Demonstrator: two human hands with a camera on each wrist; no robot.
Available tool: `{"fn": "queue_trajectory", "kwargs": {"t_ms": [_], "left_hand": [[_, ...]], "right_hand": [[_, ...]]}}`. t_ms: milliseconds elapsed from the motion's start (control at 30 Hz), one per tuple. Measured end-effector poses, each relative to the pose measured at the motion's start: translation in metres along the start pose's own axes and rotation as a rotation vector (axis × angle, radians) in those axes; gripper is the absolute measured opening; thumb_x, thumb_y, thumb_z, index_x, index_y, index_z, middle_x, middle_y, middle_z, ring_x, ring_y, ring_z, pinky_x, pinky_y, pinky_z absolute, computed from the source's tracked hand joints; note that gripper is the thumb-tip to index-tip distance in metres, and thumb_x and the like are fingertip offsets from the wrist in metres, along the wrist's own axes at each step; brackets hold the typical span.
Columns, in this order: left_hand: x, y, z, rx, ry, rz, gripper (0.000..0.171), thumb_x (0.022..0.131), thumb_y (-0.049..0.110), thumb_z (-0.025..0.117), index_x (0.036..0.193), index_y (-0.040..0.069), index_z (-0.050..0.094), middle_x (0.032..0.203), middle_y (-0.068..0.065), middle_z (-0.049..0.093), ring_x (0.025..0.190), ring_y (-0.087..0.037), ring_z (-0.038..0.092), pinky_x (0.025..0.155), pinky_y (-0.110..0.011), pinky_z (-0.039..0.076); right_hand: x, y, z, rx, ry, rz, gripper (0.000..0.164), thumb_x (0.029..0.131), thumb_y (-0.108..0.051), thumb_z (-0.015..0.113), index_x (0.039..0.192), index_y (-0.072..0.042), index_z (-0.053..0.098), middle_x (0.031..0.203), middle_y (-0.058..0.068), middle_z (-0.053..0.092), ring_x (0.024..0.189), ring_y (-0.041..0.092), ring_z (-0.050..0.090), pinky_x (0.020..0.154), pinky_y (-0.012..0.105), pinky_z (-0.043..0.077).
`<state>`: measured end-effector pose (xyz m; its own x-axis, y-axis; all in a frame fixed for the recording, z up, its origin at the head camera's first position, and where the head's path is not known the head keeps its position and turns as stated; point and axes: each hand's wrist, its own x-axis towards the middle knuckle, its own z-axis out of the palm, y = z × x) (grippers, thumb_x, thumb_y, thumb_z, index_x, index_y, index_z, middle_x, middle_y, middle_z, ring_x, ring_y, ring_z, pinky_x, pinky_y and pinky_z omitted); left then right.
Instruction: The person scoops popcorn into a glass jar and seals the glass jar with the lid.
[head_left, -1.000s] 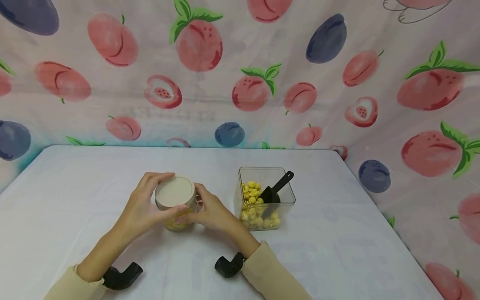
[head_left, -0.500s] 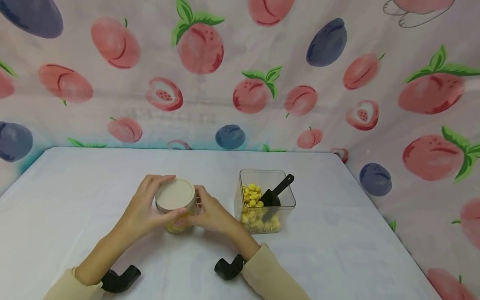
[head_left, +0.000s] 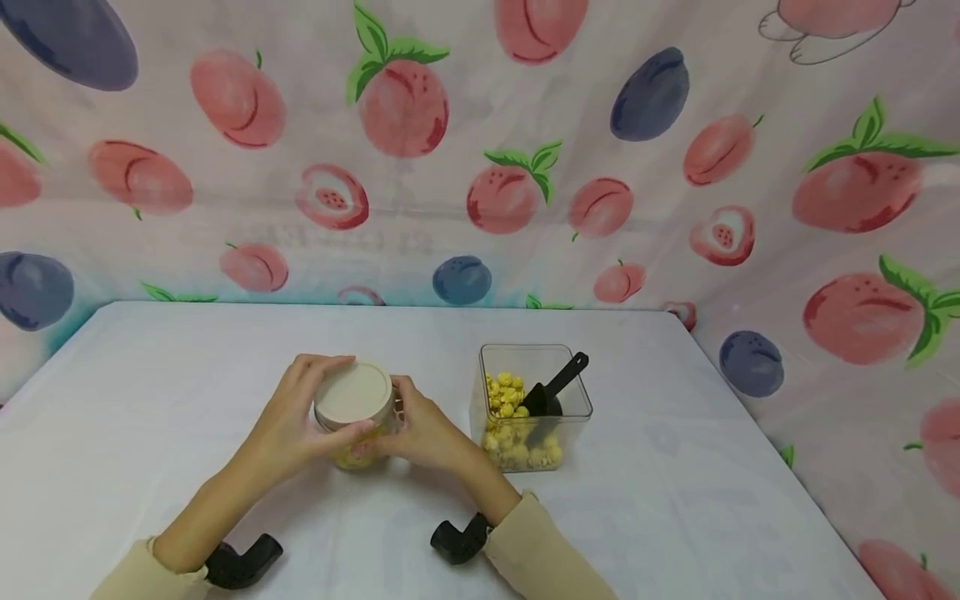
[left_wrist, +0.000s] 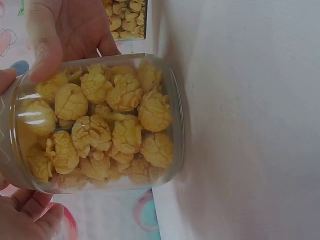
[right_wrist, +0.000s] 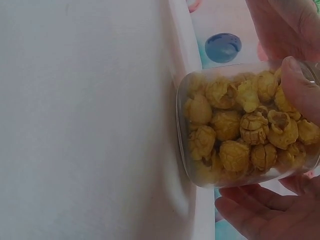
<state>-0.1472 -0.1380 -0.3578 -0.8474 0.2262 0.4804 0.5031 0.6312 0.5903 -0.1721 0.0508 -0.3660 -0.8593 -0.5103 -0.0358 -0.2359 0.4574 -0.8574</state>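
A clear jar [left_wrist: 100, 120] full of yellow popcorn [right_wrist: 235, 125] stands upright on the white table, capped with a pale round lid [head_left: 354, 393]. From the left side, my left hand [head_left: 303, 417] grips the lid, fingers at its far edge and thumb along the front. My right hand [head_left: 427, 425] holds the jar's body from the right, its fingers curled behind and thumb in front. Both wrist views show the jar's clear wall with the popcorn packed against it, and the base near the white tabletop.
Right of the jar stands a clear, open square container [head_left: 573, 442] partly filled with popcorn, a black scoop [head_left: 558, 383] leaning in it. Black angled pieces [head_left: 243, 562] sit at both wrists. A fruit-printed cloth [head_left: 420, 200] hangs behind the white table [head_left: 675, 483].
The whole head view shifts slightly, with everything a little lower in the frame. Both hands keep their hold on the jar and lid, with no clear movement between them.
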Motion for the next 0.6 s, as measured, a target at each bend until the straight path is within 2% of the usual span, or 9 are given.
{"fn": "queue_trajectory", "kwargs": {"t_ms": [333,600], "left_hand": [[0.0023,-0.0001,-0.0002,0.008,0.017,0.040,0.075,0.069,0.027,0.082,0.132,0.010,0.046,0.117,-0.006,0.047,0.110,-0.021,0.044,0.086,-0.046,0.043],[-0.0001,0.0024,0.0001,0.022,0.010,0.029,0.076,0.069,0.029,0.082,0.133,0.011,0.045,0.115,-0.005,0.046,0.109,-0.019,0.045,0.086,-0.045,0.043]], "right_hand": [[0.0015,-0.0010,-0.0039,-0.008,0.010,0.007,0.082,0.073,-0.030,0.080,0.137,-0.014,0.033,0.128,0.001,0.050,0.110,0.013,0.049,0.093,0.031,0.044],[0.0001,-0.0008,-0.0054,-0.015,-0.007,0.015,0.084,0.073,-0.031,0.080,0.139,-0.014,0.031,0.129,0.001,0.050,0.111,0.014,0.049,0.092,0.032,0.045]]}}
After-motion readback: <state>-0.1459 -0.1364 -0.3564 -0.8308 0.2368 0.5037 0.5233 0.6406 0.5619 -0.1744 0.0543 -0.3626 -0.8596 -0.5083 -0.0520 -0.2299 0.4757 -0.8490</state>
